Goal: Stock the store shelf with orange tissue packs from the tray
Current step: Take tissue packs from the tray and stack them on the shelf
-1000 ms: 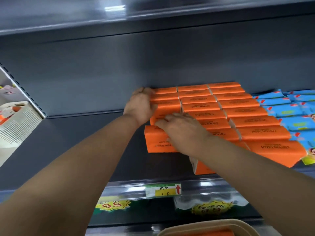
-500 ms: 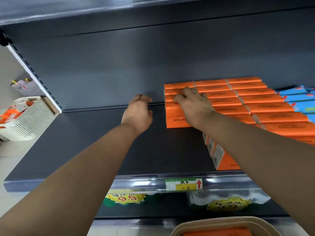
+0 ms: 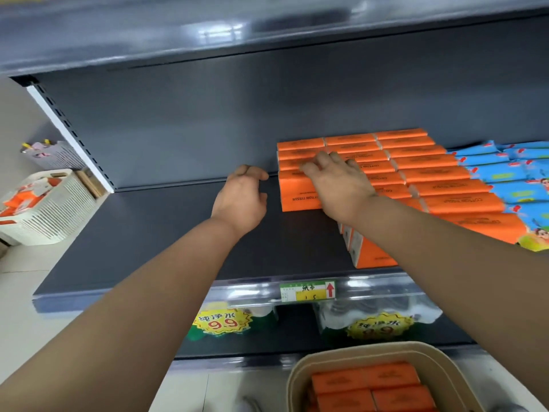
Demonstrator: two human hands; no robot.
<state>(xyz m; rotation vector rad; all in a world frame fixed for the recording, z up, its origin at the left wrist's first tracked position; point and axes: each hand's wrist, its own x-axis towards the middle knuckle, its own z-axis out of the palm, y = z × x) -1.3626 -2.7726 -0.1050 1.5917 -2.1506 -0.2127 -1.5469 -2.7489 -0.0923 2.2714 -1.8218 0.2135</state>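
Nearest, at the bottom edge, a beige tray (image 3: 292, 379) with a smooth rounded rim holds more orange tissue packs (image 3: 365, 379) lying flat. They are film-wrapped rectangular bricks, and I judge them light, soft and easily dented. Their glossy film is likely a little slippery, so each is best taken across its two long sides with thumb and fingers, not by an end flap. Beyond the tray, a clear plastic rail on the shelf lip carries a price label (image 3: 307, 291), and shrink-wrapped bottled water (image 3: 377, 316) sits on the level below. On the matte dark shelf deck (image 3: 148, 233), the left hand (image 3: 240, 200) hangs loosely curled and holds nothing, just beside the stocked block and apart from it. The right hand (image 3: 335, 179) lies with fingers spread flat on top of the left-hand column, pressing down on the stocked orange packs (image 3: 430, 173). These packs stand on edge in three tight columns running back to the rear wall, and the left column's front pack (image 3: 300, 197) shows its printed face. Blue printed packs (image 3: 505, 173) touch the block on its right. Behind is a plain dark back panel (image 3: 208, 129), and far left a white slatted basket (image 3: 50, 209) holds orange and white items.
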